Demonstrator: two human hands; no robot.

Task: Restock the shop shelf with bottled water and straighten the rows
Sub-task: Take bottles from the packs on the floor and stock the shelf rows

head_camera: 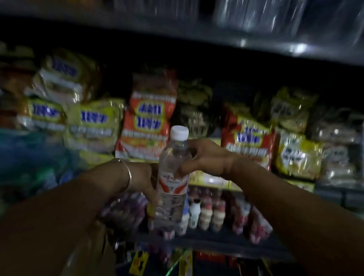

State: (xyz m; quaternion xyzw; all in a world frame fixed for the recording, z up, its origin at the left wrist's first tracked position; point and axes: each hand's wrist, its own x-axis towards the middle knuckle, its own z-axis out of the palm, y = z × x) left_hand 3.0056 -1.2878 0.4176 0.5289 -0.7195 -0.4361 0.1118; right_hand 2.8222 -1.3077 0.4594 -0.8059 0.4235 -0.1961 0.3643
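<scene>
A clear water bottle (173, 181) with a white cap and a red-and-white label stands upright in the middle of the view, held in the air in front of the shelves. My left hand (147, 183) grips its lower half from the left, partly hidden behind the bottle. My right hand (199, 156) grips its upper half from the right, fingers curled round the shoulder. On the top shelf (187, 30), a blurred row of clear water bottles (255, 9) stands.
Noodle packets (149, 121) in yellow, red and orange fill the middle shelf. Small drink bottles (209, 214) stand on the lower shelf, with snack packets (186, 269) below. A blue-green plastic-wrapped bundle (14, 161) lies at the left. The scene is dim and blurred.
</scene>
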